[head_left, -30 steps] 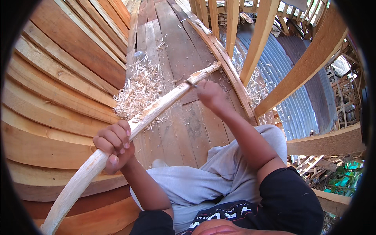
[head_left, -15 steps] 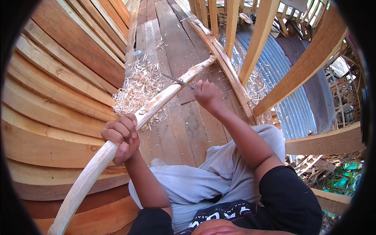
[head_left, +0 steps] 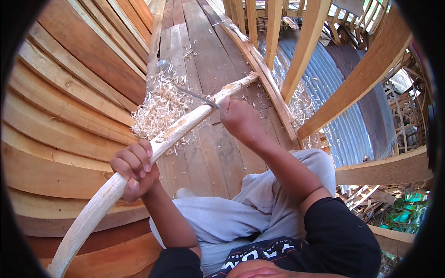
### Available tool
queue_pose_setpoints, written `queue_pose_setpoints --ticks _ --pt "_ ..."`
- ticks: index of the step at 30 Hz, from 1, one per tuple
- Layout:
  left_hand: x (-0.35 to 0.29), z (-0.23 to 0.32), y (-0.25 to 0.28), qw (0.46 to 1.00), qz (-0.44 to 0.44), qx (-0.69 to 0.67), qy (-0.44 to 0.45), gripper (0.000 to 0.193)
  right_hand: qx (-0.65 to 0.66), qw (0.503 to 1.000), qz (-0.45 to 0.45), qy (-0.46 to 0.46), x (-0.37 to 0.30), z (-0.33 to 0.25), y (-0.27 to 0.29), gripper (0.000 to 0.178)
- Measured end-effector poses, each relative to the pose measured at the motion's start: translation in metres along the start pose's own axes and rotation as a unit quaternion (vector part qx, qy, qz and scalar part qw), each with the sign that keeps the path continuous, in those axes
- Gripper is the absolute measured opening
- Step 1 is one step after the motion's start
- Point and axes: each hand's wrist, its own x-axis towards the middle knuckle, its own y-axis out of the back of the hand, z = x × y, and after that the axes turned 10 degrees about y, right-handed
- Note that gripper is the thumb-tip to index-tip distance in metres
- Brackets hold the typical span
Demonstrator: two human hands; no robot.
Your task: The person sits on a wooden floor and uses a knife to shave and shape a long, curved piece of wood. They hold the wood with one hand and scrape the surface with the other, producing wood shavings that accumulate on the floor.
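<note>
Plank floor (head_left: 204, 153) inside a wooden hull, shavings (head_left: 160, 109) piled ahead — carving a pale curved stick (head_left: 153, 150).
Stick runs lower-left to upper-right; left hand (head_left: 134, 169) fisted round its near part, right hand (head_left: 238, 118) farther up, clenched on a thin blade (head_left: 194, 96) laid across it.

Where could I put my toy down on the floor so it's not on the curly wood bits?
The bare floor planks between the long pale stick and the grey trouser knee look free. So do the far planks beyond the stick's tip. The shavings pile by the slanted side boards is crowded.
</note>
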Motion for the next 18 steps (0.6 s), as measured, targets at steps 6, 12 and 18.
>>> queue_pose_setpoints --ticks 6,12,18 --pt "-0.001 0.005 -0.001 1.0 0.015 0.0 0.006 0.026 -0.029 0.999 -0.002 0.025 0.01 0.02 -0.002 0.056" --pt "-0.004 -0.002 0.006 1.0 0.021 0.003 0.002 0.023 -0.013 1.0 0.02 0.008 0.005 0.008 -0.014 0.054" --pt "0.001 0.006 -0.005 1.0 0.024 -0.005 0.008 0.024 -0.021 0.997 0.063 0.044 0.014 0.009 -0.005 0.056"
